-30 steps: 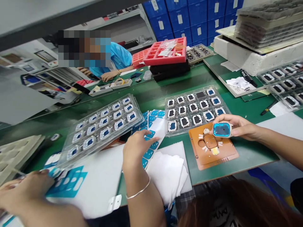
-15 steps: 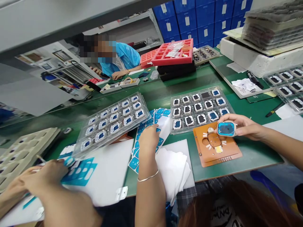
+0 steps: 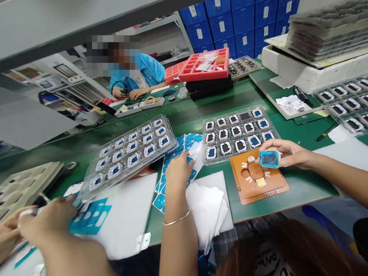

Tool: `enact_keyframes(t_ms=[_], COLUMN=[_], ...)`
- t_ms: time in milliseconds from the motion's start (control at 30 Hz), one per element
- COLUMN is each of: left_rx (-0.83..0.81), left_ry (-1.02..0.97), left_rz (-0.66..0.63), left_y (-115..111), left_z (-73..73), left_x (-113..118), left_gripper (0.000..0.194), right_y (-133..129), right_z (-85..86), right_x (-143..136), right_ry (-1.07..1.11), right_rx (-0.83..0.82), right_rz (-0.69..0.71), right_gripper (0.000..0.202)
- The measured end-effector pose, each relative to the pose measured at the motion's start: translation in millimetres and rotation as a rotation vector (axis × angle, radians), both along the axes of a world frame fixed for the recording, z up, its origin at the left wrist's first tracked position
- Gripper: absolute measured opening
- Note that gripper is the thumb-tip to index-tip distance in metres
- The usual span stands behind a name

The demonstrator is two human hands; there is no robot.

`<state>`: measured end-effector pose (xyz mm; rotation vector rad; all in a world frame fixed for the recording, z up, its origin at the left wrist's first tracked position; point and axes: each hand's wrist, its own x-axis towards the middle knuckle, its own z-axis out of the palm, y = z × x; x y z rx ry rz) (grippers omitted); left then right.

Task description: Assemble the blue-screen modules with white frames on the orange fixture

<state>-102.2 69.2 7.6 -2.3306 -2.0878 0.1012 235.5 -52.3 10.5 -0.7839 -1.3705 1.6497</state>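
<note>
In my right hand [image 3: 283,151] I hold a white-framed watch case [image 3: 269,158]. Its blue, film-covered face is toward me, above an orange jig plate [image 3: 275,185] with a shaped recess. My left hand [image 3: 178,168], with a bangle on the wrist, lies over sheets of blue stickers [image 3: 193,138]. Its thumb and index finger stand apart, and the other fingers are partly hidden. Behind the jig, a clear tray [image 3: 204,163] carries rows of watch cases. A stack of white cloths [image 3: 205,209] lies beside my left forearm.
A co-worker's hands [image 3: 56,214] work at the left over a white board [image 3: 129,214]. A stacked clear tray [image 3: 169,147] of watch cases lies between us. Across the green bench sits another person [image 3: 140,71]. Red trays [image 3: 207,63] and a foam box [image 3: 287,69] stand behind.
The view shifts slightly. The watch case in my right hand has turned a little. My left hand stays over the sticker sheets. The co-worker's hands at the left have moved slightly.
</note>
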Motion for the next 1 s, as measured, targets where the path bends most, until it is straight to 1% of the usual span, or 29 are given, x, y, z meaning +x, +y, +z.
enact_keyframes(t_ms=[133,333,600,767,933,1000], left_rx=[-0.012,0.000,0.060,0.077,0.117,0.132], left_ry=[-0.026,-0.063,-0.140,-0.193,-0.244,-0.260], left_rz=[0.005,0.081,0.098,0.127,0.147,0.153], left_y=[0.1,2.4,-3.7,-4.0,-3.4,-3.5], left_z=[-3.6,-2.0,3.4,10.2,16.0,17.3], left_x=[-3.6,-3.0,-2.6,-4.8,-2.0,-0.5], left_gripper=[0.045,0.044,0.039,0.038,0.030,0.027], right_y=[-1.4,-1.8,0.0,0.6,0.6,0.3], right_z=[1.2,0.1,-1.9,-5.4,-5.4,-4.0], right_x=[0.5,1.5,1.8,3.0,3.0,2.7], right_ry=[-0.029,-0.040,-0.056,-0.044,-0.001,-0.017], right_rx=[0.003,0.008,0.039,0.032,0.026,0.026], right_rz=[0.002,0.012,0.009,0.023,0.031,0.026], right_gripper=[0.054,0.056,0.056,0.056,0.053,0.054])
